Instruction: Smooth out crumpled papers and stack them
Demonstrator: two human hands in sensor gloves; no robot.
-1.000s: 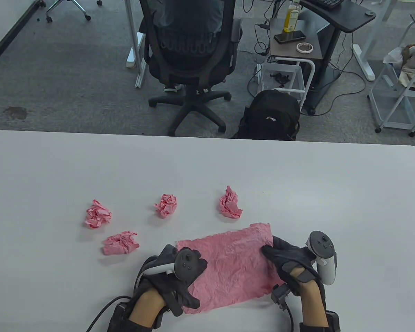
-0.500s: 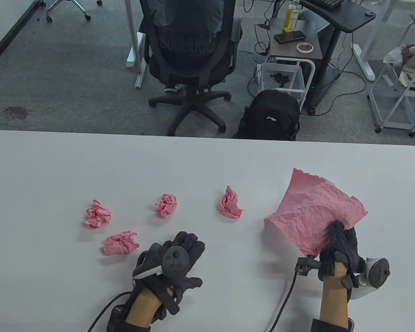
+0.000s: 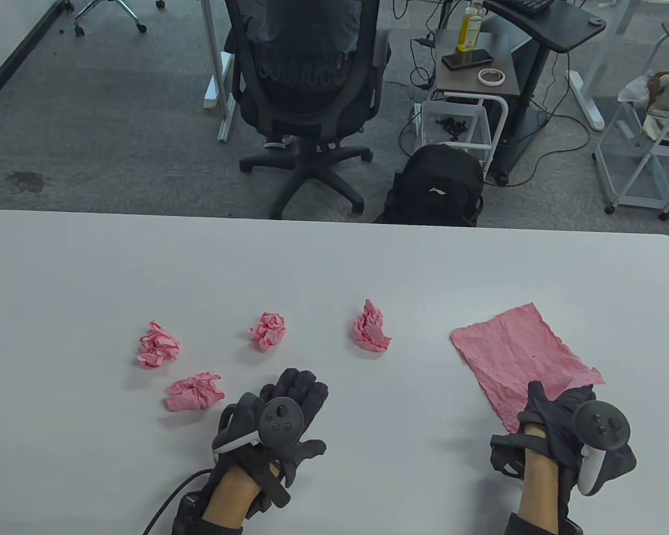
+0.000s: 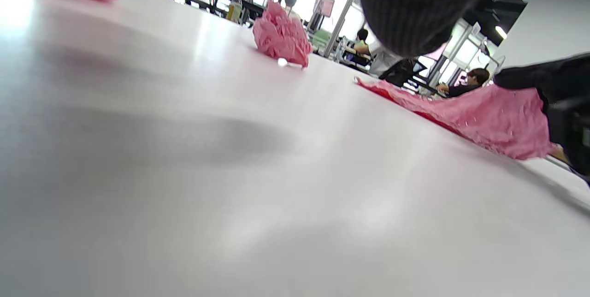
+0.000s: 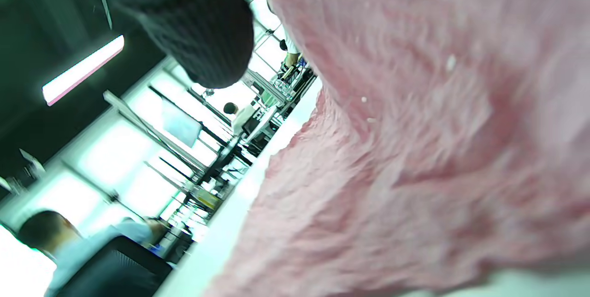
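A flattened pink sheet (image 3: 521, 351) lies on the white table (image 3: 334, 262) at the right. My right hand (image 3: 554, 405) grips its near corner, thumb on top; that corner is hidden under the hand. The sheet fills the right wrist view (image 5: 415, 149), with one fingertip (image 5: 203, 34) above it. Several crumpled pink balls lie left of centre: one (image 3: 157, 344), another (image 3: 195, 391), another (image 3: 267, 330) and one (image 3: 372, 329). My left hand (image 3: 298, 390) rests flat and empty on the table, just right of the nearest ball. The left wrist view shows a ball (image 4: 281, 34) and the sheet (image 4: 461, 112).
The table's far edge (image 3: 334, 217) runs across the middle of the table view. Beyond it stand an office chair (image 3: 306, 83), a black backpack (image 3: 437, 186) and a side table (image 3: 474, 67). Glove cables trail off the near edge.
My right hand lifted the sheet from in front of me, carried it right and laid it down there. My left hand let go of the sheet and now rests flat on the table.
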